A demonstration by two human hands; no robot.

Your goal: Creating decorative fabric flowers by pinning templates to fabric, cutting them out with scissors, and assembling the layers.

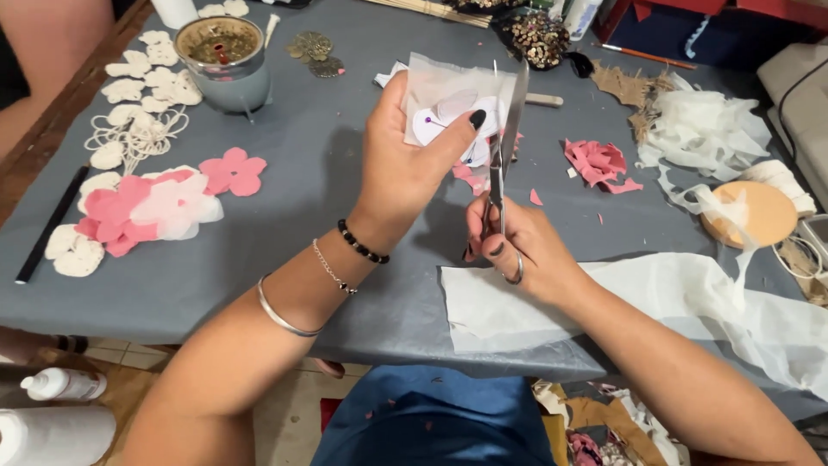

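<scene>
Above the table, the left hand pinches a sheer fabric piece with a pinned petal template, thumb closed on its face. The scissors stand at 3 o'clock of that grip, blades pointing to 12, slightly parted at the fabric's right edge. The right hand is closed through the handles below, at 5 o'clock.

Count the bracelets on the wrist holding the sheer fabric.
3, all on the left hand's wrist: a black bead bracelet nearest the hand, a thin silver chain behind it, a plain silver bangle farthest up.

A grey-covered table stands on a tiled floor.
</scene>
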